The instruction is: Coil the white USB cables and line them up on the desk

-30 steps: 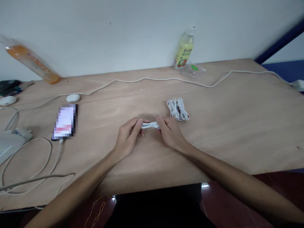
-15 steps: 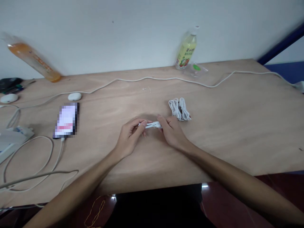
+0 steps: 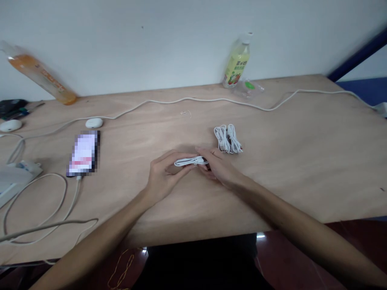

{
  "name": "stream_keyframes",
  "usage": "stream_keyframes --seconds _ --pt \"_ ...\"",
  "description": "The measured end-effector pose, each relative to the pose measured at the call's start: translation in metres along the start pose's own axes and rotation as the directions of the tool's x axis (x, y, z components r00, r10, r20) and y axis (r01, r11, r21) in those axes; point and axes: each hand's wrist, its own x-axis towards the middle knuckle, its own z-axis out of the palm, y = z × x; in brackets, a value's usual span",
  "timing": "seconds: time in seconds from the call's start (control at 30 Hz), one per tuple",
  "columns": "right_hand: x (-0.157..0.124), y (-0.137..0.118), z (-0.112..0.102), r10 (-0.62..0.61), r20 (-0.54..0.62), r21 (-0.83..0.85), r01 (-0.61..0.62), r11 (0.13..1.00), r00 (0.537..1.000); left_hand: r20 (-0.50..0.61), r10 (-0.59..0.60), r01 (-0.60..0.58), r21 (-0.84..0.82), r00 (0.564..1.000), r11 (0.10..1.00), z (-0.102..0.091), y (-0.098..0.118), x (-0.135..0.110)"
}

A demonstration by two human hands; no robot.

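Between my two hands is a small coiled white cable point(image 3: 188, 161), held just above the table. My left hand point(image 3: 163, 173) pinches it from the left, with the fingers above and the thumb below. My right hand point(image 3: 219, 167) is closed around the coil's right end, and its fingers hide that part. Just beyond my right hand, several bundled white cables point(image 3: 227, 139) lie together on the table.
A phone point(image 3: 84, 153) lies at the left, plugged into a cord. Near it is a white earbud case point(image 3: 94, 123). A long white cord point(image 3: 187, 99) crosses the back. An orange drink bottle point(image 3: 42, 76) and a yellow bottle point(image 3: 238, 64) stand by the wall.
My left fingers have slid right along the coil, and its left loop now shows between finger and thumb. My right hand has curled further around its end. The bundled cables have not moved.
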Motion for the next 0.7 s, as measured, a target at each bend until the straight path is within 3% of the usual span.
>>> stream_keyframes --seconds 0.37,0.7 --pt "-0.001 -0.001 0.001 0.068 0.027 0.099 -0.071 0.993 0.997 -0.02 -0.191 0.19 -0.052 0.981 0.98 0.001 0.003 -0.002" --pt "0.0 -0.004 0.008 -0.147 -0.061 0.0 0.147 0.989 0.987 -0.103 -0.296 0.29 -0.067 0.95 0.955 0.003 0.007 0.001"
